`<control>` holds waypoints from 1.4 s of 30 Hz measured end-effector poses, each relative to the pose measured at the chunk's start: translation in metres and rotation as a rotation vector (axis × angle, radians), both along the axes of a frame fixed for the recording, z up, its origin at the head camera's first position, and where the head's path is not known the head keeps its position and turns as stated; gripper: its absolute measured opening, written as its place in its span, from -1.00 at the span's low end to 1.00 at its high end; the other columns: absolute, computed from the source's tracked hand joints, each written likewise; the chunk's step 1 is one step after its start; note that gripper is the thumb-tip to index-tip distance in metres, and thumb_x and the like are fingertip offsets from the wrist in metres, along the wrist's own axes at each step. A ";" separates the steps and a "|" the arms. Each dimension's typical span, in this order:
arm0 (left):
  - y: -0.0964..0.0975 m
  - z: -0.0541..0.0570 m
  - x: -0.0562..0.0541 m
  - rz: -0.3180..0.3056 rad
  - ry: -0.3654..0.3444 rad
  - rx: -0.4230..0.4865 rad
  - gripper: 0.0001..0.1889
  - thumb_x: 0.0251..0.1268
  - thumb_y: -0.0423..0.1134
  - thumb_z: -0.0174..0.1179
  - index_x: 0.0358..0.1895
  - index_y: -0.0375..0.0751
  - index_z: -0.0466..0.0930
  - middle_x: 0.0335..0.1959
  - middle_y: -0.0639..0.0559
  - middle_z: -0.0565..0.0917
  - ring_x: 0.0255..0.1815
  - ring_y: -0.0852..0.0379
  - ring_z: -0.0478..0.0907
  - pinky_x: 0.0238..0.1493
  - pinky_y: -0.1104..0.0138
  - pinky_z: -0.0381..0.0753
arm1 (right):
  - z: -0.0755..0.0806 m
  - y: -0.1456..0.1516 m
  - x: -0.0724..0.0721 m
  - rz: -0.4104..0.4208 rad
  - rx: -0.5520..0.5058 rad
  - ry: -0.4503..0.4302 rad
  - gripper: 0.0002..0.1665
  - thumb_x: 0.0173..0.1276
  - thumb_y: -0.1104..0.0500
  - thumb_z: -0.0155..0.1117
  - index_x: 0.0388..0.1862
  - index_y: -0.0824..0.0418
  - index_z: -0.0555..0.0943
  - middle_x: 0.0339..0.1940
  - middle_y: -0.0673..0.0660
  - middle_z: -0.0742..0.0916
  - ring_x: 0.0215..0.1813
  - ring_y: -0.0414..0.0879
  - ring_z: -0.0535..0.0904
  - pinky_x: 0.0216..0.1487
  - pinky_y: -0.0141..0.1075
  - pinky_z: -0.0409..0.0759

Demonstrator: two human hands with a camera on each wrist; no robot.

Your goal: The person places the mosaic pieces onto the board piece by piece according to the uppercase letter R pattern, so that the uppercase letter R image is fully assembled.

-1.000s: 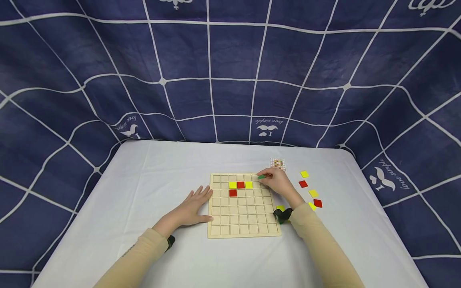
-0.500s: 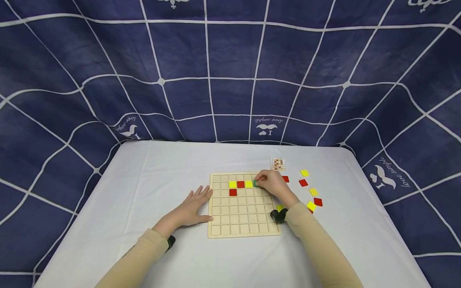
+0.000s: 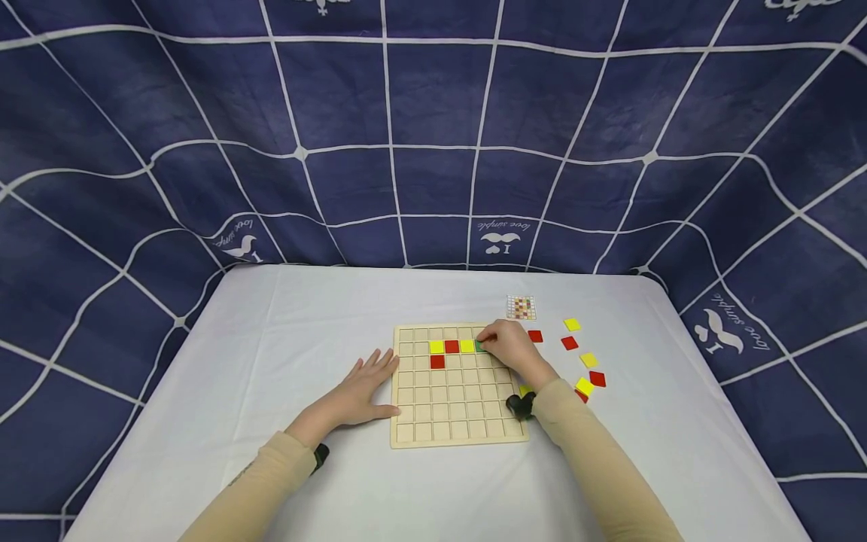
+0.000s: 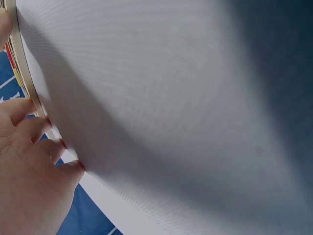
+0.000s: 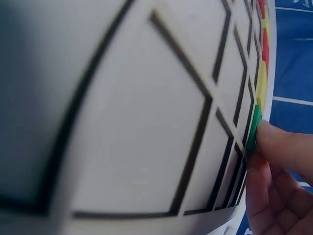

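Observation:
A square wooden grid board (image 3: 447, 391) lies on the table. In its second row from the far edge sit two yellow tiles and, between them, a red tile (image 3: 451, 346). Another red tile (image 3: 437, 362) is one row nearer. My right hand (image 3: 511, 348) is over the board's far right part, its thumb and fingers at a green tile (image 5: 255, 125) beside the right-hand yellow tile; the hand partly covers it. With fingers spread, my left hand (image 3: 359, 393) rests on the tablecloth, its fingertips and thumb touching the board's left edge.
A small printed pattern card (image 3: 521, 307) lies beyond the board's far right corner. Several loose red and yellow tiles, among them a yellow tile (image 3: 572, 324), are scattered right of the board. Another yellow tile (image 3: 525, 390) is partly hidden by the right wrist's black camera (image 3: 521, 406).
My right hand has brought the green tile from the board's far edge down and left into the row beside the yellow tile. My left hand has stayed in place.

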State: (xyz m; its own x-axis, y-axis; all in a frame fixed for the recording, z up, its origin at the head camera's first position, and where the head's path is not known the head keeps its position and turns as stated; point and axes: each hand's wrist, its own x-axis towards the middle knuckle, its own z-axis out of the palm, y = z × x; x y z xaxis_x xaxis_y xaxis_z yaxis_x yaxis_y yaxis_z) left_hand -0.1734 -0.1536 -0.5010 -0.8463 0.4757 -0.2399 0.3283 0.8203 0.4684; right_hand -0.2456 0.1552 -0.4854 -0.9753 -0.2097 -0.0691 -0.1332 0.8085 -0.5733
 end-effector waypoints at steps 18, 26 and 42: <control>-0.001 0.002 0.000 -0.011 0.005 0.014 0.00 0.19 0.13 0.33 0.56 -0.25 0.02 0.62 -0.15 -0.04 0.64 -0.20 -0.23 0.59 -0.13 -0.24 | 0.006 0.055 -0.004 -0.176 -0.161 -0.004 -0.72 0.37 0.18 0.32 0.01 0.24 0.71 0.02 0.23 0.73 -0.11 0.00 0.64 -0.15 -0.30 0.62; -0.001 0.001 0.000 -0.013 0.004 0.021 0.00 0.19 0.14 0.33 0.56 -0.25 0.02 0.62 -0.16 -0.04 0.64 -0.20 -0.24 0.59 -0.13 -0.24 | -0.003 0.082 -0.002 -0.289 -0.082 -0.028 -0.69 0.32 0.25 0.34 0.03 0.32 0.68 -0.02 0.31 0.63 -0.10 0.08 0.58 -0.08 -0.20 0.58; -0.001 0.000 0.000 -0.016 0.013 0.029 -0.01 0.19 0.13 0.33 0.55 -0.27 0.04 0.61 -0.20 -0.01 0.64 -0.23 -0.23 0.58 -0.15 -0.23 | -0.012 0.086 -0.005 -0.268 0.009 -0.090 -0.65 0.28 0.20 0.40 0.02 0.31 0.68 -0.10 0.29 0.65 -0.14 0.07 0.50 -0.05 -0.14 0.55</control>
State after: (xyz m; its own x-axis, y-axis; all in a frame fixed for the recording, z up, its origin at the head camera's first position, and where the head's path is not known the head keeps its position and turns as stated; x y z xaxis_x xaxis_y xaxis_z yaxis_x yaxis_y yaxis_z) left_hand -0.1730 -0.1550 -0.5006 -0.8415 0.4957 -0.2149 0.3475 0.8011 0.4873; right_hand -0.2508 0.2415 -0.4970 -0.9857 0.0562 -0.1588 0.1375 0.8131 -0.5656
